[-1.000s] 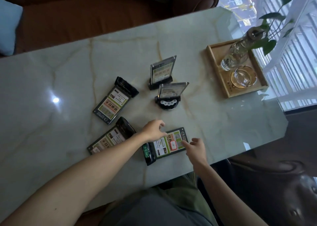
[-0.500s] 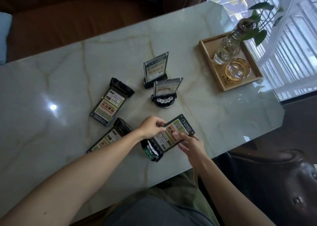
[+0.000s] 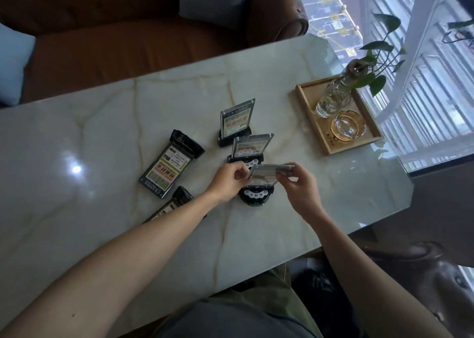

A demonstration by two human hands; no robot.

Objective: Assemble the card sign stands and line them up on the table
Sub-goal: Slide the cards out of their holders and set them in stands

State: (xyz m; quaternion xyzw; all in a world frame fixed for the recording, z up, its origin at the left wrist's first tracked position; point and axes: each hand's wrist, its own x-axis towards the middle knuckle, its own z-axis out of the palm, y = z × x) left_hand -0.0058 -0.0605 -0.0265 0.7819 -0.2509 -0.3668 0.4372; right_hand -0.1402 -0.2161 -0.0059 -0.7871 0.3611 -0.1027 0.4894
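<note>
Both my hands hold one card sign stand [image 3: 264,178] upright on the marble table [image 3: 320,196]. My left hand [image 3: 227,181] pinches its left edge and my right hand [image 3: 298,186] its right edge. Its black round base [image 3: 255,196] rests on the table. Behind it two more stands are upright: one [image 3: 250,147] just beyond, another [image 3: 237,122] farther back. A fourth stand [image 3: 170,164] lies flat to the left. A fifth [image 3: 174,204] lies flat too, partly hidden under my left forearm.
A wooden tray [image 3: 311,114] at the right holds a glass vase with a green plant [image 3: 333,99] and a glass ashtray [image 3: 347,128]. A brown sofa [image 3: 115,47] with blue cushions runs along the far edge. A dark leather seat [image 3: 436,265] stands at the right.
The stand that lay flat near the front edge has been lifted by both hands, turned upright and set on its base in front of the other two standing ones.
</note>
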